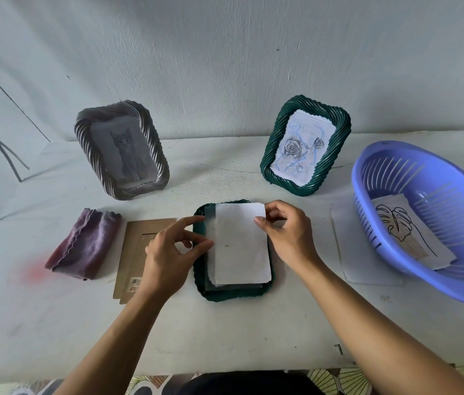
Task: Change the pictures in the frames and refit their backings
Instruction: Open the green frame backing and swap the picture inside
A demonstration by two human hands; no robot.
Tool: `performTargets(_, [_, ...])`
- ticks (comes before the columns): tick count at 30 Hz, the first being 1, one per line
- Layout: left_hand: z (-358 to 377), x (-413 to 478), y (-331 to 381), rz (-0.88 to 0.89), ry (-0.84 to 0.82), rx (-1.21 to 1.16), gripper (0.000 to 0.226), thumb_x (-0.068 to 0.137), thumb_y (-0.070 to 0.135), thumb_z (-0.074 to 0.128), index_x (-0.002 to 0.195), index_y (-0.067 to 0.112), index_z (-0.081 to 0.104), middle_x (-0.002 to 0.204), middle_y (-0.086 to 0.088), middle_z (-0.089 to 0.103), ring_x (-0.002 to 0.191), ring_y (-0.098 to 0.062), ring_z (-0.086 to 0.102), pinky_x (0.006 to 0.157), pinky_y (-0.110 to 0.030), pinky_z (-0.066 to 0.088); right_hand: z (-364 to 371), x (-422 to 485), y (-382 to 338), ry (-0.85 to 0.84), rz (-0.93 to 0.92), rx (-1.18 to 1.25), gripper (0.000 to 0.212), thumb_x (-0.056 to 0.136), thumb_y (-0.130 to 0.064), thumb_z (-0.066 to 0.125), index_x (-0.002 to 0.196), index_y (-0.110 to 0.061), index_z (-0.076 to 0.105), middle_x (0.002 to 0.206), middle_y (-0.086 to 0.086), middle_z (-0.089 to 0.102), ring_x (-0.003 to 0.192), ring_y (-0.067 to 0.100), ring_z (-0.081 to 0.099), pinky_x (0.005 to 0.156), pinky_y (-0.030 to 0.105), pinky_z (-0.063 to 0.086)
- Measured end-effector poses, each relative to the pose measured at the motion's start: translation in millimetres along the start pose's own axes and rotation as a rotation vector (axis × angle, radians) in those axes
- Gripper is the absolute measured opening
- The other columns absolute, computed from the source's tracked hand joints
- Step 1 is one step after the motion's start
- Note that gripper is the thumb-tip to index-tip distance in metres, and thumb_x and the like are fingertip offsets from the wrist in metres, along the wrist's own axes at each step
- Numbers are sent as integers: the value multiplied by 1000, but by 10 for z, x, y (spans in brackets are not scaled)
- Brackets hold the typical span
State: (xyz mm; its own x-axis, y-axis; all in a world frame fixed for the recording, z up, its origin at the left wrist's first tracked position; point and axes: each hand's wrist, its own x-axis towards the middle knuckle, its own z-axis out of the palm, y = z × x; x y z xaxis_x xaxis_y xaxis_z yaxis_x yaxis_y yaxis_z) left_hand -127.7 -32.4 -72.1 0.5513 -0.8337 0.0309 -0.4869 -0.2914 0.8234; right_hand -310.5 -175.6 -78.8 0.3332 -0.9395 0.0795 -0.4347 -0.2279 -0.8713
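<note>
A dark green woven frame lies face down at the table's middle. On its back rests a white picture sheet, blank side up, slightly askew. My right hand pinches the sheet's upper right edge. My left hand touches its left edge with thumb and fingertips. A brown cardboard backing with a barcode sticker lies flat to the left, partly under my left hand. A grey frame with a cat picture and a green frame with a rose drawing stand upright at the back.
A folded purple cloth lies at the left. A lilac plastic basket at the right holds a leaf drawing. A white sheet lies flat beside the basket. The wall rises close behind the table.
</note>
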Motion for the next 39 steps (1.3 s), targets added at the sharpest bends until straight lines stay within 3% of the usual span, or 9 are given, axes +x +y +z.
performTargets(5, [26,-48,41,-10,46,108,39,82,32,79,112,48,59,81,33,67,80,0,59,93,-49,40,-128,-8,82,53,-49,-52,10,89,-6,69,97,-9,67,81,5,67,75,23,60,71,25,45])
performTargets(11, [74,-103,82,-14,96,170,42,83,32,77,118,46,58,76,30,67,87,8,54,81,-35,22,-267,6,313,83,-193,-355,44,87,7,61,130,-6,57,101,13,67,89,29,62,79,26,43])
performTargets(14, [85,-123,89,-2,105,186,45,83,32,77,120,46,56,77,26,68,85,6,55,81,-35,21,-281,-18,363,90,-280,-525,50,80,11,62,126,-7,58,103,15,60,94,36,58,76,45,54])
performTargets(18, [91,-111,128,-3,105,195,45,84,30,77,121,45,56,78,27,67,83,5,55,80,-33,18,-288,-10,345,111,-314,-575,47,73,16,61,111,-10,68,109,13,57,95,34,56,73,43,54])
performTargets(23, [81,-74,201,-5,99,167,42,84,30,76,118,47,57,81,31,65,86,6,54,82,-36,21,-203,-34,182,23,-432,-473,21,89,-18,61,108,-17,70,107,0,63,103,26,57,80,40,47])
performTargets(26, [72,-13,189,-106,59,78,34,83,37,76,111,50,59,76,29,68,76,2,57,91,-44,36,-91,-52,97,-82,-424,-452,27,91,-39,57,107,-22,71,107,-8,64,107,19,56,80,38,44])
performTargets(29, [12,33,184,-199,17,-112,29,78,43,77,104,47,65,78,18,74,71,-18,65,92,-59,49,-19,-67,99,-96,-419,-430,26,90,-40,61,105,-22,72,105,-8,65,107,18,55,81,39,44])
performTargets(32, [-45,29,211,-230,8,-296,25,83,24,81,103,35,71,79,2,77,88,-36,69,92,-56,53,-18,-76,77,-69,-366,-363,26,89,-40,61,105,-22,72,100,-8,67,103,21,57,82,42,45])
performTargets(39, [-81,57,265,-255,-16,-418,29,81,16,80,107,25,71,83,-8,78,94,-41,69,95,-54,51,-40,-60,-49,-113,-197,-91,28,93,-39,65,118,-27,64,90,-23,67,102,11,56,94,51,45])
